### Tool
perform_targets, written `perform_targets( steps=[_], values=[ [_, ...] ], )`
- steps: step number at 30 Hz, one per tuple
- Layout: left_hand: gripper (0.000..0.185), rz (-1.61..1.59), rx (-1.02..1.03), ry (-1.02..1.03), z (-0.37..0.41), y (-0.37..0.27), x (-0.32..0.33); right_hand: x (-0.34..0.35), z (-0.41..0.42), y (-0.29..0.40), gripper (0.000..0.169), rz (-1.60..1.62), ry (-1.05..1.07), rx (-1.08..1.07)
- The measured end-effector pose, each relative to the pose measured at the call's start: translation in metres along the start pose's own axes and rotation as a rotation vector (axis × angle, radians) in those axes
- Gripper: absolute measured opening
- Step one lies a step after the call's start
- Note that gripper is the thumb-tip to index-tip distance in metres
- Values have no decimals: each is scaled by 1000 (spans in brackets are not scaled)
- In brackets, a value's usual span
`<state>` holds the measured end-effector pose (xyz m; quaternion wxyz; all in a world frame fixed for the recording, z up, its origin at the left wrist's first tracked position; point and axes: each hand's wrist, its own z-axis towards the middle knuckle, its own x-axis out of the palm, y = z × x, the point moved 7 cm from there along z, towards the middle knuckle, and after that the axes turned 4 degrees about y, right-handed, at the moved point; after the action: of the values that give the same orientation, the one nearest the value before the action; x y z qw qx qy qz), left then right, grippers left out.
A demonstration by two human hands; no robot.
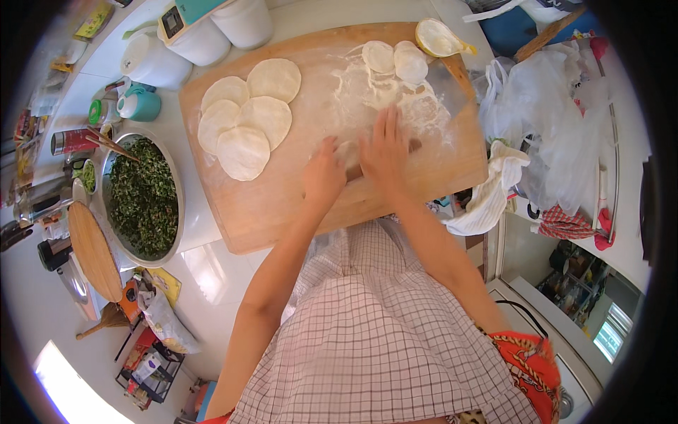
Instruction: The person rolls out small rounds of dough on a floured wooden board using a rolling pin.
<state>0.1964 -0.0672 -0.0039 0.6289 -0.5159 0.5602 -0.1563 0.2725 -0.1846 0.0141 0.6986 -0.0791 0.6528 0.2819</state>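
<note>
A small brown wooden rolling pin (354, 173) lies on the floured wooden board (328, 206), mostly hidden under my hands. My left hand (324, 172) curves over its left part, fingers bent. Farther right, my right hand (386, 148) presses on the pin with its fingers stretched forward; both hands are slightly blurred. A small pale dough piece (348, 152) shows between them, partly covered. Several thin dough rounds (243, 153) overlap at the board's left. Smaller dough discs (378, 56) sit at the far right by scattered flour (371, 85) and a yellow-handled bowl of flour (437, 37).
Left of the board stands a large metal bowl (142, 201) of chopped greens with chopsticks (114, 143) in it. White canisters (159, 58) and a teal lidded pot (140, 103) are behind. Plastic bags (545, 111) and a white cloth (487, 196) crowd the right side.
</note>
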Motion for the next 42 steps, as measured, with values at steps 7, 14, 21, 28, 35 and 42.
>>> perform_targets(
  steps=[7, 14, 21, 28, 35, 42],
  values=[
    [12, -211, -121, 35, 2, 26, -8, 11, -72, -10, 58, -195, 189, -37],
    [20, 257, 297, 180, 28, -3, 16, 11, 39, 15, 53, 120, -147, -22],
    [19, -261, -146, 79, 1, 34, -10, 9, 0, 22, 54, -44, 36, -71],
    [21, -401, -128, 78, 0, 58, -8, 16, -53, 6, 55, 13, 105, -94],
    [22, -141, -6, 196, 11, 19, -3, 21, 35, 30, 61, 19, -99, -72],
    [15, -688, -242, 12, 3, 67, 12, 12, 9, 35, 53, 30, -16, -186]
  ],
)
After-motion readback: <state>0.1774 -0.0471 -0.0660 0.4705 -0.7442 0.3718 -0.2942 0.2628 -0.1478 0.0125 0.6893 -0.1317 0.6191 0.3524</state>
